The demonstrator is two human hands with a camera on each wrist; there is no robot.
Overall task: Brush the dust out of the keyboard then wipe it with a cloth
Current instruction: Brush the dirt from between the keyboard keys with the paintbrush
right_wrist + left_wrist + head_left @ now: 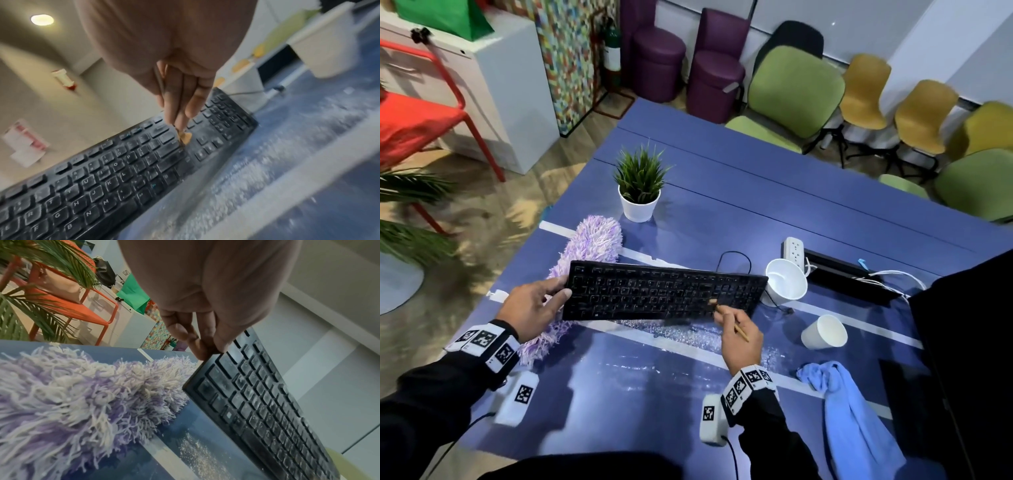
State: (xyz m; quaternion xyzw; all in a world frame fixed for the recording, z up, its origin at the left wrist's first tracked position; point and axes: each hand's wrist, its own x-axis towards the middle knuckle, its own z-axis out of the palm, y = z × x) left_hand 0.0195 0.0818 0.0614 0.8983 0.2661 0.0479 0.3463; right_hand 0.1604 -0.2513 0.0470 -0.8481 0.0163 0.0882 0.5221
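A dusty black keyboard [664, 291] is tilted up off the blue table [756, 192], its near edge low. My left hand [541, 305] grips its left end, thumb on the keys [257, 394]. My right hand [736, 329] pinches a thin wooden brush [722, 313]; its tan bristles [185, 138] touch the keys just left of the arrow keys [207, 146]. White dust [688, 334] lies scattered on the table below the keyboard. A blue cloth [849, 411] lies crumpled at the near right.
A purple fluffy duster [585, 253] lies under the keyboard's left end. Two white cups [786, 282] [823, 332] lie right of the keyboard, by a power strip [794, 248] and cables. A potted plant [640, 192] stands behind. Chairs ring the far side.
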